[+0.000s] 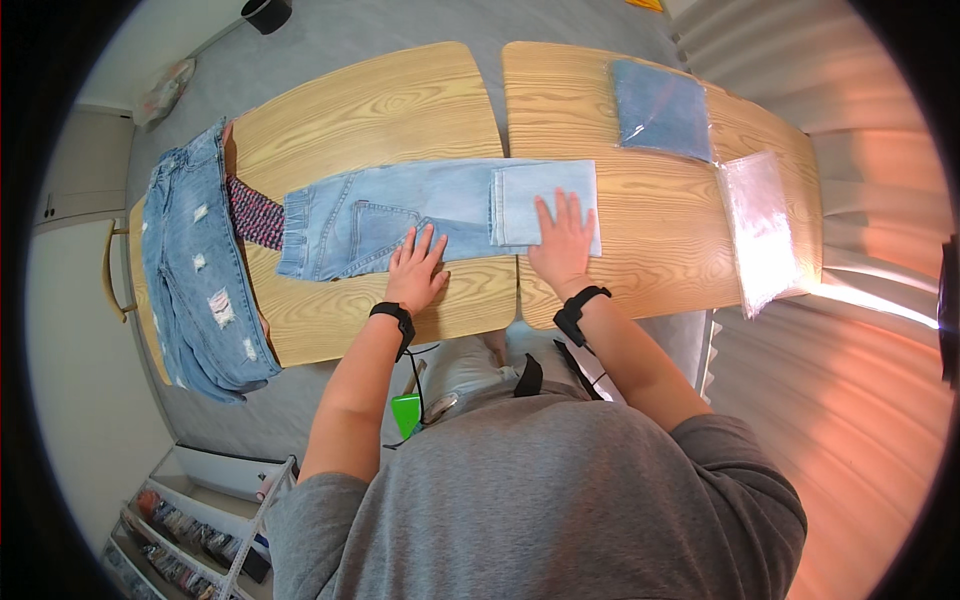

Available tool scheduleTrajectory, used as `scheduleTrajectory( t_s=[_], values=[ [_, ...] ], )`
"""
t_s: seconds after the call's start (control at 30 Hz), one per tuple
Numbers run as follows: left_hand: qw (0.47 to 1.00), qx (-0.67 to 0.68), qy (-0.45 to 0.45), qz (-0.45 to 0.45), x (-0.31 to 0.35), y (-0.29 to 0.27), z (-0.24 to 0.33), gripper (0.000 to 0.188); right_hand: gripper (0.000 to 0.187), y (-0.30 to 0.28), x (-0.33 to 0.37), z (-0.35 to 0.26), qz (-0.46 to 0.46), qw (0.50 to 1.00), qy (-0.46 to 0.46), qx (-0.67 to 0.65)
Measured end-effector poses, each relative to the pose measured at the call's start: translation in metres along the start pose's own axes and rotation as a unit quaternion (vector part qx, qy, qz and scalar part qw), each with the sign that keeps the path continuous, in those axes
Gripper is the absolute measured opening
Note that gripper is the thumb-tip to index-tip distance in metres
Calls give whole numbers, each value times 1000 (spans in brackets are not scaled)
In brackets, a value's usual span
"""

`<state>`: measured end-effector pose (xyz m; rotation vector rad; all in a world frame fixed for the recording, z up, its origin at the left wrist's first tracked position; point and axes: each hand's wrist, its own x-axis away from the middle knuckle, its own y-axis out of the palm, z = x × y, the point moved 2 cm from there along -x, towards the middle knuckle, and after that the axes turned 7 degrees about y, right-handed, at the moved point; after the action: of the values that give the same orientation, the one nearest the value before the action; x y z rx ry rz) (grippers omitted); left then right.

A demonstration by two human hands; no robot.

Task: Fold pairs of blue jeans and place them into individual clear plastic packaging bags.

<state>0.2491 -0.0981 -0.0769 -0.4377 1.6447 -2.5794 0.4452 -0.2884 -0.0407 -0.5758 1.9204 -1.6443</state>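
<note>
A pair of light blue jeans (455,190) lies lengthwise across two wood-grain tables, its elastic waistband toward the left. At the right end the leg bottoms are folded back into a flat rectangle. My right hand (563,240) rests flat on that folded part, fingers spread. My left hand (417,268) lies with fingers extended on the lower edge of the jeans, beside the back pocket. Neither hand grips anything. Each wrist wears a black band.
Ripped jeans (205,260) drape over the left table's end, beside a dark patterned cloth (255,213). On the right table (620,290) lie a bagged folded denim piece (662,108) and clear plastic bags (762,230). A shelf rack (200,530) stands lower left; curtains (850,420) hang right.
</note>
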Motion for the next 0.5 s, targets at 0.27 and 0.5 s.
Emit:
scheduleTrajectory(
  t_s=[0.27, 0.5],
  values=[
    [1000, 1, -1, 4, 0, 5, -1, 67, 93, 24, 2, 42, -193, 980, 44, 3],
    [1000, -9, -10, -1, 0, 4, 1, 68, 82, 5, -8, 62, -155, 975, 86, -137]
  ],
)
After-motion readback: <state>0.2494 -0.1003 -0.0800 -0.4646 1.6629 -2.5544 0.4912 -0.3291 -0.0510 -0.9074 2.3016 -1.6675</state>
